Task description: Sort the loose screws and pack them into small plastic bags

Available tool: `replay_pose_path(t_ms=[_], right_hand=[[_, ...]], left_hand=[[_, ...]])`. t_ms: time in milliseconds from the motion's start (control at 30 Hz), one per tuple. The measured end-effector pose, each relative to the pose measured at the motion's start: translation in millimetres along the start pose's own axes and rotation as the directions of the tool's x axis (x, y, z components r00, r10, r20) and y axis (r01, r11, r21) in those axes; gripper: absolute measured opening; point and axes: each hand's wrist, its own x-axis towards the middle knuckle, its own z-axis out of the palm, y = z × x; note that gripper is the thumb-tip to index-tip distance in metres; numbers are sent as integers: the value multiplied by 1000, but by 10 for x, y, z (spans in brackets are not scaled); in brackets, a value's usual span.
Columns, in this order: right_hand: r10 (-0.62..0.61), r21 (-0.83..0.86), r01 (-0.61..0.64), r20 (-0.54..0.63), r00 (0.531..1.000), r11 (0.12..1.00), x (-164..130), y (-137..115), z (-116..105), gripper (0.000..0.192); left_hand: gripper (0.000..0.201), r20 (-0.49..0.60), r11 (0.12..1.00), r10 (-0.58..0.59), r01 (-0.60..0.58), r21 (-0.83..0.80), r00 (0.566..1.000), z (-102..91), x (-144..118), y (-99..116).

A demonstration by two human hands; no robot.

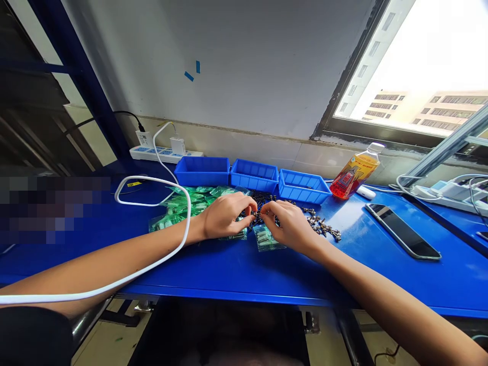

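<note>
Head view. At centre frame the left hand [224, 216] and the right hand [290, 226] meet above a blue workbench [229, 269], fingertips drawn together and pinched on a small dark part [254, 216] held between them; its exact form is too small to make out. Directly behind the fingertips lies a heap of small dark screws [263, 199], partly hidden by both hands. Right of the right hand is a scatter of small silvery metal parts [324, 226]. Under and left of the left hand spreads a pile of clear green-tinted packets [183, 206]; one separate packet [267, 239] lies just below the meeting fingers, partly covered by the right hand. Three blue plastic bins [251, 175] stand in a row behind the heap; their contents cannot be seen. A white cable [152, 179] loops over the left forearm and runs off the left edge. Upper left, a white power strip [163, 152] sits against the wall. Right of the bins, a tilted bottle of orange drink [353, 175]; lower right, a dark smartphone [404, 231] lies flat. The left edge holds a pixelated patch.
</note>
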Motion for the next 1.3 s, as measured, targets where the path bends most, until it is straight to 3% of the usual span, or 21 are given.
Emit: replay_pose_path(t_ms=[600, 933, 1300], right_hand=[[-28, 8, 28, -27, 999, 1000, 2, -14, -13, 15], [-49, 31, 52, -81, 996, 998, 0, -12, 6, 7], [-123, -109, 110, -115, 986, 988, 4, 6, 19, 17]], left_hand=[[12, 13, 1000, -6, 6, 0, 1000, 12, 0, -10], [17, 4, 999, 4, -4, 33, 1000, 2, 3, 0], [15, 21, 1000, -5, 5, 0, 1000, -4, -3, 14]])
